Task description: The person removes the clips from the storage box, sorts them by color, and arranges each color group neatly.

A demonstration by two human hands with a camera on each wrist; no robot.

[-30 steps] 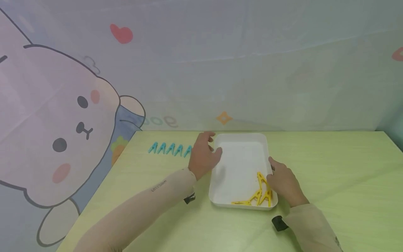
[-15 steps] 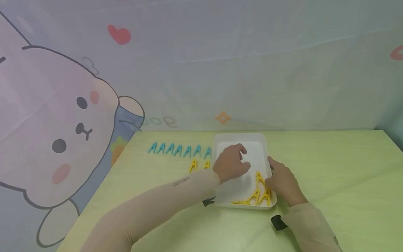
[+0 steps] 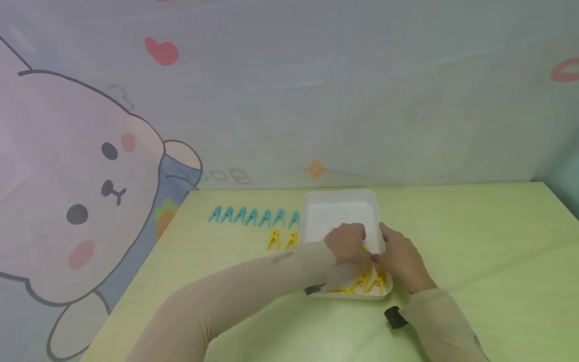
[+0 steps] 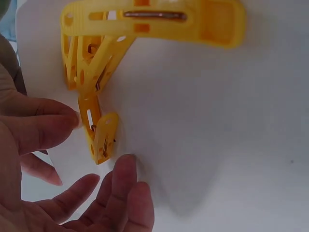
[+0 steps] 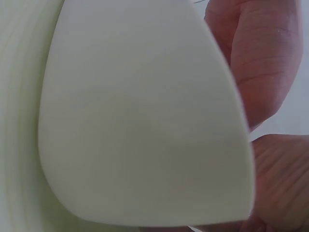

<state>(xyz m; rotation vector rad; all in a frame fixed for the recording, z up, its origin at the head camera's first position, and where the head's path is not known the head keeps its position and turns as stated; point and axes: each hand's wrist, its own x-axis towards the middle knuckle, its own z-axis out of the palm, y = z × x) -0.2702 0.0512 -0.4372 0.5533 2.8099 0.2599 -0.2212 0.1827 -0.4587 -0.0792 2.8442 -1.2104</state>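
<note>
My left hand point(image 3: 348, 242) reaches down into a white tray point(image 3: 332, 213), over its right side. In the left wrist view its thumb and fingers lie on either side of a yellow clothespin point(image 4: 104, 137), the thumb tip right at it and the other fingertips a little apart. More yellow clothespins point(image 3: 375, 281) lie in the tray's near right corner. My right hand point(image 3: 404, 259) grips the tray's right rim, thumb on the inner side. The tray's outer wall point(image 5: 145, 111) fills most of the right wrist view and hides part of that hand.
Left of the tray, several teal clothespins point(image 3: 252, 216) stand in a row on the light green table point(image 3: 475, 236). Two yellow clothespins point(image 3: 273, 239) sit in front of that row, close to the tray. A printed cloth point(image 3: 362, 100) hangs behind the table.
My left hand has moved right from beside the tray's left edge, across it and down to the yellow clothespins. This uncovers the two yellow ones outside. My right hand stays at the rim.
</note>
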